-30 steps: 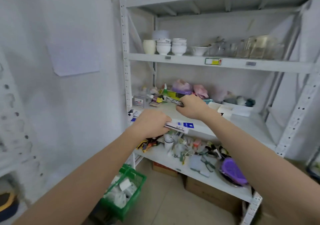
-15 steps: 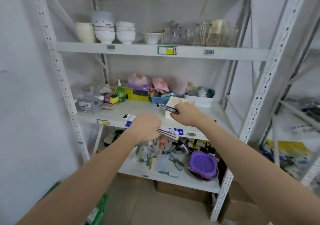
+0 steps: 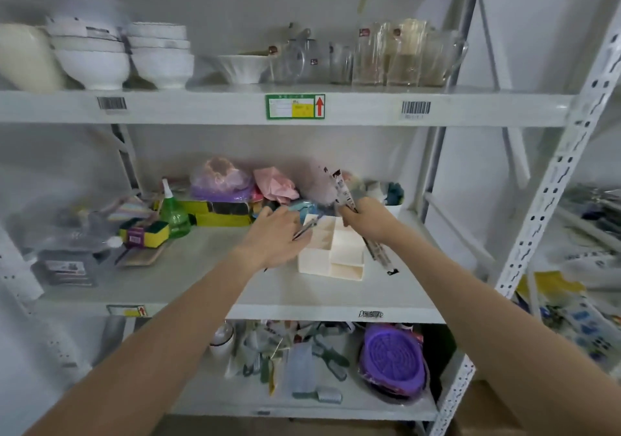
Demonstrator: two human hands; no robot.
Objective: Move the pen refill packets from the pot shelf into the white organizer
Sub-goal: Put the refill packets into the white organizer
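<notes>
A white organizer with several compartments stands on the middle shelf. My left hand rests against its left side, fingers closed on a thin refill packet whose dark tip points over the back compartments. Just above and right of the organizer, my right hand grips a long clear refill packet. That packet stands nearly upright; its top is blurred and its lower end hangs down beside the organizer's right wall.
Behind the organizer lie bags, yellow boxes, a green bottle and sponges. White bowls and glass jugs fill the shelf above. The shelf below holds brushes and a purple strainer. A steel upright stands at right.
The view has moved in closer to the middle shelf. Both hands have gone from the shelf's front edge to the organizer, and the right hand's packet has swung from flat to nearly upright.
</notes>
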